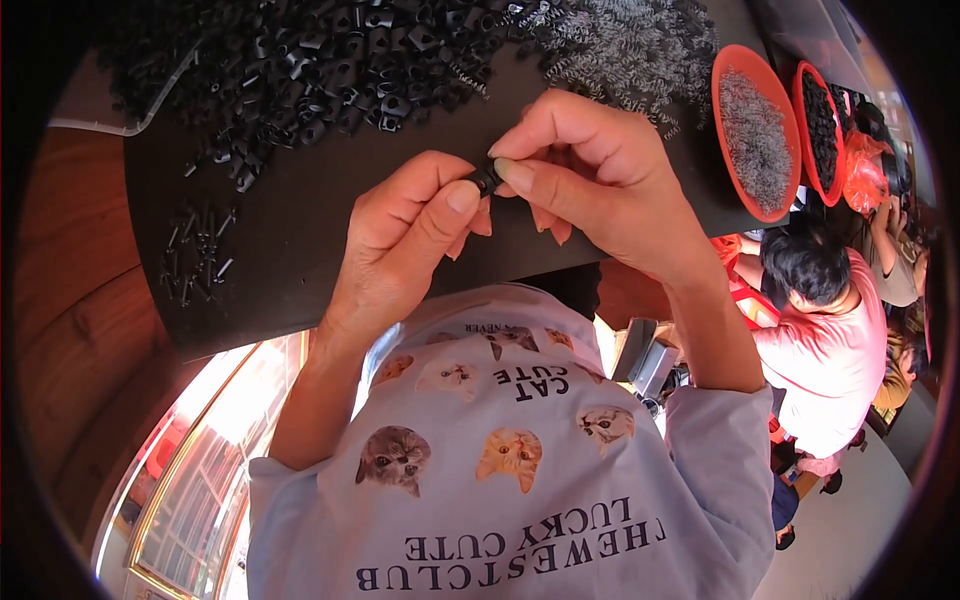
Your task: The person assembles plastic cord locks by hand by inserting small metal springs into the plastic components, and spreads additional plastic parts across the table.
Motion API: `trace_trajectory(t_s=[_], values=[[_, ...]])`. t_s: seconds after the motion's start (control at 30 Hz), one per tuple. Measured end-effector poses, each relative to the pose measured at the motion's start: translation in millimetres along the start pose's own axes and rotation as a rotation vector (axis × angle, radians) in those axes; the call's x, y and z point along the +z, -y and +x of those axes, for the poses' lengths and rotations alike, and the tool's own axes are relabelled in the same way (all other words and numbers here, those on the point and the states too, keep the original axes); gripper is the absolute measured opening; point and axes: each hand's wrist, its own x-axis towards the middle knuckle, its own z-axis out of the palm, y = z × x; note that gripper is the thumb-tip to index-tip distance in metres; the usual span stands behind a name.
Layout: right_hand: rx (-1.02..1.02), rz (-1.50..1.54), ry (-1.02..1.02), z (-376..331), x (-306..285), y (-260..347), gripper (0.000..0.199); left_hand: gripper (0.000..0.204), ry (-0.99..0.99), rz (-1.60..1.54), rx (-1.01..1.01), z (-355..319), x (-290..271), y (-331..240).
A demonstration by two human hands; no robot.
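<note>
At the centre of the frame, a person in a pale shirt printed with cat faces is pinching a small black plastic part between both hands above a dark desk. The left hand is coming in from the lower left, its thumb and forefinger pressed together on the part's left end. The right hand is arching over from the right, its thumb and forefinger closing on the same piece while the remaining fingers are curling underneath.

Across the upper left of the frame, a heap of small black plastic pieces is lying on the desk, and a mound of thin grey metal springs is sitting at the upper centre. A few slim black parts are lying in a loose cluster at the desk's left edge. In the upper right, a round orange bowl is holding more grey springs, and just beside it a second orange bowl is holding black pieces. At the right edge, another person in a pink top is sitting lower down.
</note>
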Motion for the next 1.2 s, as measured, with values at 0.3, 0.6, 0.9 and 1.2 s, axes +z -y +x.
trace_trajectory(t_s=[0.3, 0.6, 0.9, 1.2], values=[[-0.11, -0.096, -0.043, -1, 6, 2, 0.005, 0.027, -0.035, 0.057, -0.014, 1, 3, 0], [-0.149, -0.218, -0.027, 6, 8, 1, 0.009, 0.02, -0.074, 0.002, -0.057, 2, 4, -5], [-0.037, -0.196, -0.063, 9, 3, 2, 0.005, 0.017, -0.102, -0.085, -0.014, 3, 8, -2], [-0.034, -0.165, -0.053, -1, 4, 9, 0.004, 0.017, -0.098, -0.088, -0.014, 0, 7, -2]])
